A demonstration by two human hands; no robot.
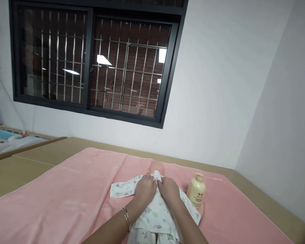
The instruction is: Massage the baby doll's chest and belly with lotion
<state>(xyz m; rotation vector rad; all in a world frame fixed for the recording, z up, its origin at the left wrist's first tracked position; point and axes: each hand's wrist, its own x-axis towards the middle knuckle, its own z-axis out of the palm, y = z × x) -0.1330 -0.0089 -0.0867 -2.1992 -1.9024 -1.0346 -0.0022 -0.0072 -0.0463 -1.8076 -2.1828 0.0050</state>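
A baby doll (157, 168) lies on its back on a pink towel (66, 196), dressed in a white printed garment (152, 217). My left hand (145, 189), with a thin bangle on the wrist, and my right hand (169, 191) both pinch the garment's cloth at the collar, just below the doll's head. The two hands touch each other at the fingertips. One sleeve (122, 189) of the garment lies spread out to the left.
A cream lotion bottle (196, 191) with a pump top stands on the towel right of the doll. The towel covers a tan table (20, 169) set against a white wall. A barred dark window is above. A cot edge (27, 144) lies far left.
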